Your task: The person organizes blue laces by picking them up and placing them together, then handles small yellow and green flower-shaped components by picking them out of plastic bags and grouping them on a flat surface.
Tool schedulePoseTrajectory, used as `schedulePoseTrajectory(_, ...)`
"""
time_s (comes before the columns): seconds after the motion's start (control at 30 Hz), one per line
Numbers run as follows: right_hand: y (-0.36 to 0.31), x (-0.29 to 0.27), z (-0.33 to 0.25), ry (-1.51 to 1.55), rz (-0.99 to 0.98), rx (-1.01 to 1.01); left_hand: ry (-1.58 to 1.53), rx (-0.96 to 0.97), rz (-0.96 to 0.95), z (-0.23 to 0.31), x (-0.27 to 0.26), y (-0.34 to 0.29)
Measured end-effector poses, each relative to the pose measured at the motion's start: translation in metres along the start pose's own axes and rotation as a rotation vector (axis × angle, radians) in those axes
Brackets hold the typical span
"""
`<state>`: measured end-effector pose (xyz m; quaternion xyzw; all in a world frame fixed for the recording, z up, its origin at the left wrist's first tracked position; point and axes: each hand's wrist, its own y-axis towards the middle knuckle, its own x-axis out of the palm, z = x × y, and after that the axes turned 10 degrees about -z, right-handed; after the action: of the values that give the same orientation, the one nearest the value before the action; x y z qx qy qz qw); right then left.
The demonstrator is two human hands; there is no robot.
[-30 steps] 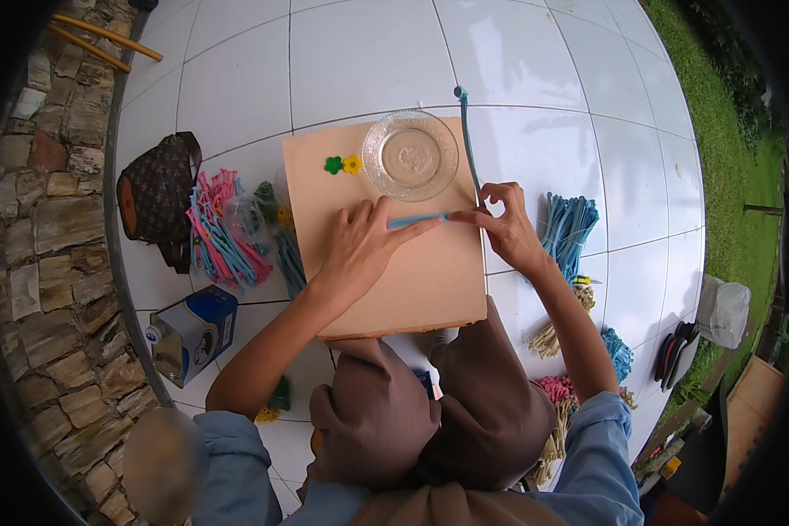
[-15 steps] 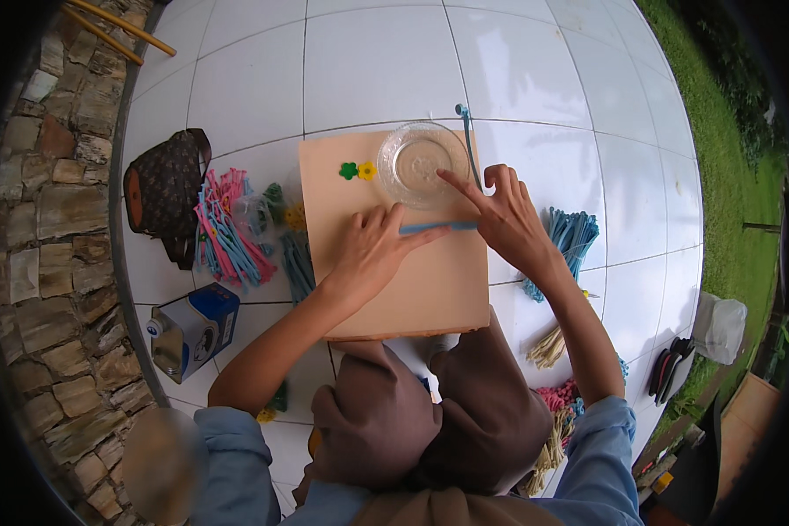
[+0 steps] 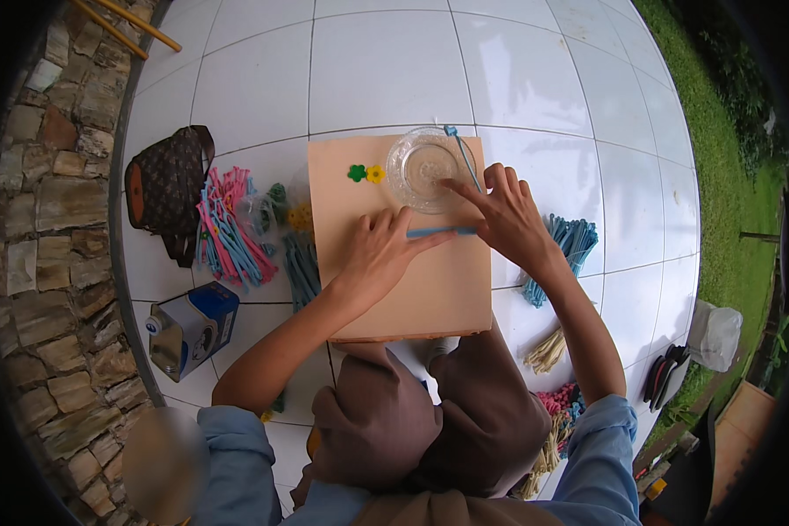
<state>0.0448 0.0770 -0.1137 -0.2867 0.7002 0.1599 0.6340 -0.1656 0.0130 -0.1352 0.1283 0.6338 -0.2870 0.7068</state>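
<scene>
A narrow blue strip [image 3: 432, 232] runs between my hands above the light tan board [image 3: 403, 298]. My left hand [image 3: 380, 256] is closed on its left end, thumb stretched along below it. My right hand [image 3: 506, 215] pinches the other end, with its index finger reaching over the rim of a clear glass dish [image 3: 401, 195]. A thinner blue length with a knotted tip [image 3: 451, 131] sticks up past the dish from behind my right hand; whether it belongs to the same strip is hidden. Left of the dish lie a green flower piece [image 3: 357, 173] and a yellow flower piece [image 3: 375, 174].
On the left are a brown patterned bag [image 3: 168, 188], a pink and blue bundle [image 3: 228, 232] and a blue-and-silver can [image 3: 195, 329]. Blue bundled strips [image 3: 563, 254] lie on the right, with a beige bundle [image 3: 545, 351] nearer. White tiles [image 3: 386, 70] surround the board.
The knotted blue tip has swung left and down toward the dish's edge. Both hands keep nearly the same hold; the whole view has shifted slightly.
</scene>
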Motion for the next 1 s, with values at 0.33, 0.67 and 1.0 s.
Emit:
schedulePoseTrajectory(0.33,0.001,0.005,-0.002,-0.011,-0.020,-0.031,0.017,0.002,0.002,0.001,0.000,0.000)
schedulePoseTrajectory(0.67,-0.034,0.027,0.030,0.343,0.155,-0.177,-0.007,0.027,0.020,-0.003,0.001,0.001)
schedulePoseTrajectory(1.0,-0.038,0.027,0.025,0.231,0.114,-0.203,-0.048,0.034,0.010,-0.005,0.001,0.000)
